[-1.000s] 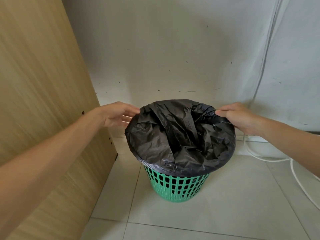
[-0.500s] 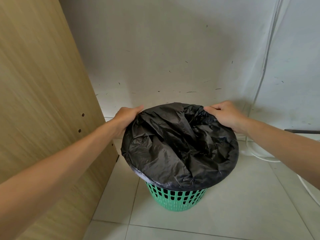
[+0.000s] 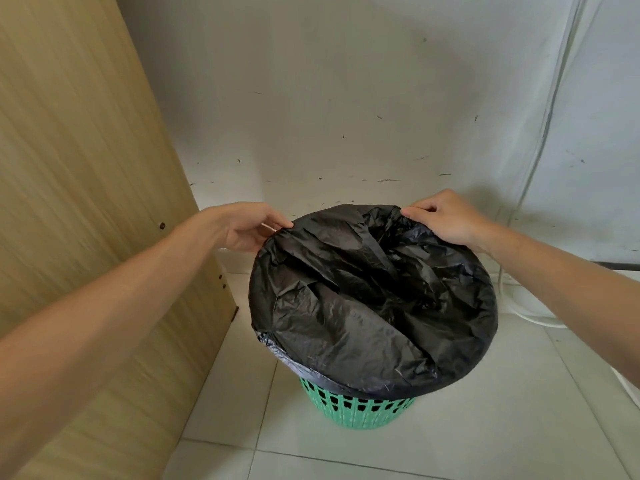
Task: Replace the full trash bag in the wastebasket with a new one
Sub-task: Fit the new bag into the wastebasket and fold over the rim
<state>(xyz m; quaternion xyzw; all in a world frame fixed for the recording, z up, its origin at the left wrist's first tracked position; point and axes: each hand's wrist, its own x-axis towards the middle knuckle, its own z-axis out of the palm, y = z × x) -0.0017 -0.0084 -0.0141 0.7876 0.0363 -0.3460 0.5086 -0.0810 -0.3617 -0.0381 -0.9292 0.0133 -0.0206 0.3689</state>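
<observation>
Both hands pinch black trash bag (image 3: 374,306) edge at far rim: left hand (image 3: 247,225), right hand (image 3: 446,220). Bag covers green wastebasket (image 3: 356,408) on tiled floor (image 3: 485,427). Wood panel (image 3: 79,202) close left, white cables (image 3: 533,320) right, wall (image 3: 346,98) behind.

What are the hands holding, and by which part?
Both pinch the black trash bag at its edge along the far rim of the green wastebasket: left hand at the far left, right hand at the far right.
</observation>
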